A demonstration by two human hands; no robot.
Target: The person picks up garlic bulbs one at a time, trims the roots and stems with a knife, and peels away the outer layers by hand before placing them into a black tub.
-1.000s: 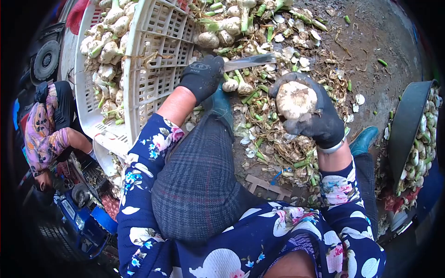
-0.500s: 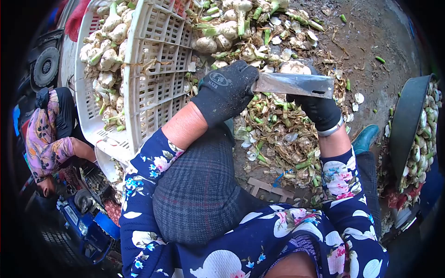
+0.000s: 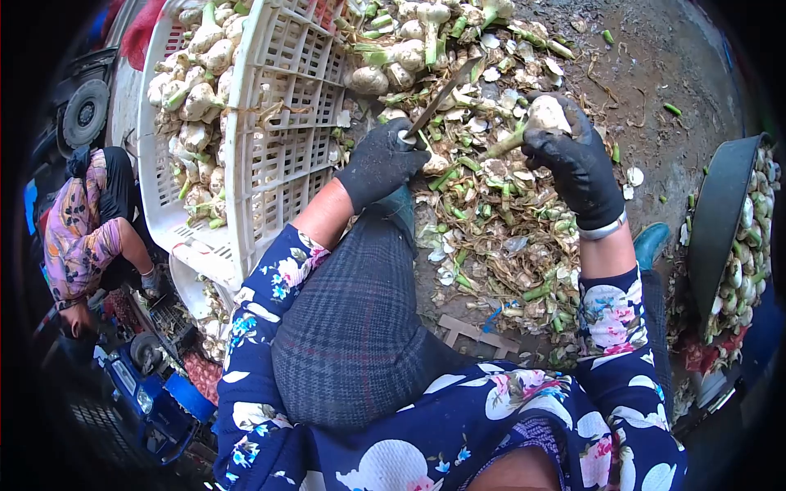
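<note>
My left hand [image 3: 381,161], in a black glove, is closed round the handle of a knife [image 3: 444,99]. The blade points up and to the right, seen nearly edge-on. A garlic bulb [image 3: 547,115] with a green-tan stem sits in my right hand [image 3: 575,155], also gloved in black. Its stem points down-left toward the knife, with a gap between them. Beneath both hands lies a heap of garlic trimmings [image 3: 508,221], dry leaves and cut stems. Whole garlic bulbs [image 3: 407,54] are piled beyond my left hand.
A white plastic crate [image 3: 286,123] of garlic bulbs stands at my left. On the right a dark tub [image 3: 723,221] is tilted beside more garlic. Another person [image 3: 90,221] bends over at far left, near a blue vehicle [image 3: 135,393]. Muddy ground [image 3: 655,65] stretches ahead.
The knife, held flat across the bulb before, has swung away to the left with my left hand. My right hand has turned, so the bulb and its stem now show.
</note>
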